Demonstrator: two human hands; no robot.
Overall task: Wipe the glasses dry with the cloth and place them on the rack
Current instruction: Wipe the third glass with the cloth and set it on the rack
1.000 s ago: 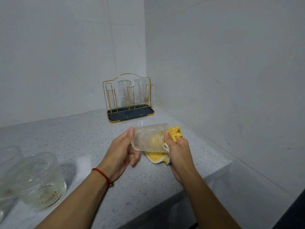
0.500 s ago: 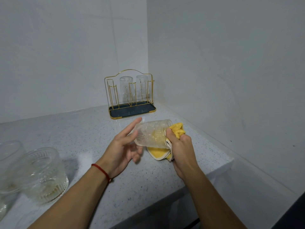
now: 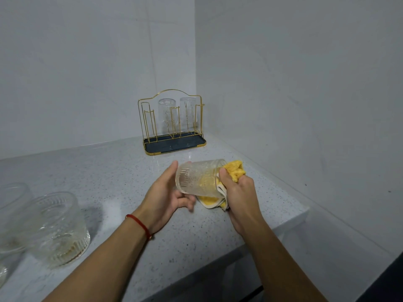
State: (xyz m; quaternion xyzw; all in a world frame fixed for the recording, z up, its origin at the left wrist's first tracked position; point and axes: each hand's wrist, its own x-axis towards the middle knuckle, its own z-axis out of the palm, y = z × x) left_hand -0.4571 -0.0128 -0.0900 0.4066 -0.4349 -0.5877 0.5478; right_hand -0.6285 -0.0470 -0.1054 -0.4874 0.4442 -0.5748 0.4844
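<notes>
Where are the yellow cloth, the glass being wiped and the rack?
yellow cloth (image 3: 236, 171): head view, bunched part beside the glass mouth.
glass being wiped (image 3: 196, 179): head view, ribbed side wall.
rack (image 3: 174, 144): head view, dark base tray.

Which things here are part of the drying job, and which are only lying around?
Part of the job:
- glass in hands
- yellow cloth
- gold rack, two glasses on it
- waiting glasses
- left hand
- right hand

Only there:
- countertop
- red wrist string

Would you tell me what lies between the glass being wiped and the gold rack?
Only bare speckled countertop lies between the held glass and the rack, in the head view.
</notes>
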